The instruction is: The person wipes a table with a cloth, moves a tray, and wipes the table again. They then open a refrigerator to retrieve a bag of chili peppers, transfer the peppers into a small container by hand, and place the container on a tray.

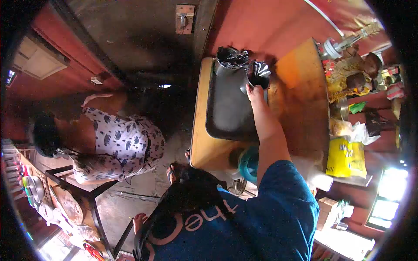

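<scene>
Cutlery crowds a small steel cup (259, 77), the dark handles bristling out of its mouth in a loose fan. It stands upright, long axis vertical, mouth up, at the far right corner of a dark tray (226, 115) on the wooden counter (300, 104). A second cup (228, 61), filled the same way, sits just to its left. My right hand (256, 95) reaches straight out, fingers against the cup's near wall; I cannot tell whether they close around it. My left hand is out of sight. Another person in a patterned top (119, 145) bends nearby.
</scene>
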The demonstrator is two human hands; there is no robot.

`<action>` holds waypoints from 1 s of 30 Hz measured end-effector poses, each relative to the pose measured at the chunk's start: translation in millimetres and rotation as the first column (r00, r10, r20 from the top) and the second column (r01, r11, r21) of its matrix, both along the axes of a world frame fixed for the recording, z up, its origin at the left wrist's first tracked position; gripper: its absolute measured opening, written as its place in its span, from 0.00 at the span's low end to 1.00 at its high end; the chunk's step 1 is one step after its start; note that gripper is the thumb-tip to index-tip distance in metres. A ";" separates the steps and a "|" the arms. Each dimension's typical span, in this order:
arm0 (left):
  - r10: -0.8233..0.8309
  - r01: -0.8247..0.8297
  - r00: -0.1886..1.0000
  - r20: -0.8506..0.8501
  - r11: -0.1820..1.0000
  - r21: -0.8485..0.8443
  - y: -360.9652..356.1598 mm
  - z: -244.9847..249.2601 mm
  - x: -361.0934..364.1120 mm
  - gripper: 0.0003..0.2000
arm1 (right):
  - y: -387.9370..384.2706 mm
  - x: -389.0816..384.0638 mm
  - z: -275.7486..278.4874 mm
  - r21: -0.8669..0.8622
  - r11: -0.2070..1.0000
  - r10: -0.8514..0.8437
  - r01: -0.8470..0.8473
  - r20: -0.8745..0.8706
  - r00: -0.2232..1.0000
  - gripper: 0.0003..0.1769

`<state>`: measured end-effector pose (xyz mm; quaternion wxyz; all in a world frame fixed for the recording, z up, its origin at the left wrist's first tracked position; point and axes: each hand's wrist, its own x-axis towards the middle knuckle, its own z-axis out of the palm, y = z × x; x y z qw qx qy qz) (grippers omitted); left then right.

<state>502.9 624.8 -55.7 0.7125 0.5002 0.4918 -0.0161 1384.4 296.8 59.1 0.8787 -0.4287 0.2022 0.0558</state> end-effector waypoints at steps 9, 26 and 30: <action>-0.597 0.546 0.774 -0.213 0.457 0.703 -17.6 -5.3 -14.4 0.12 | 30.6 31.3 6.3 -0.179 0.981 -0.097 0.078 -0.099 0.990 0.13; -0.289 0.326 0.927 -0.237 0.935 0.136 23.8 18.9 88.9 0.17 | -0.9 24.4 28.5 -0.217 0.907 0.319 -0.362 -0.209 0.924 0.21; -0.753 0.599 0.657 0.035 0.550 0.582 81.7 -61.5 49.5 0.14 | -4.6 19.9 35.3 -0.475 0.823 0.234 -0.310 -0.214 0.948 0.27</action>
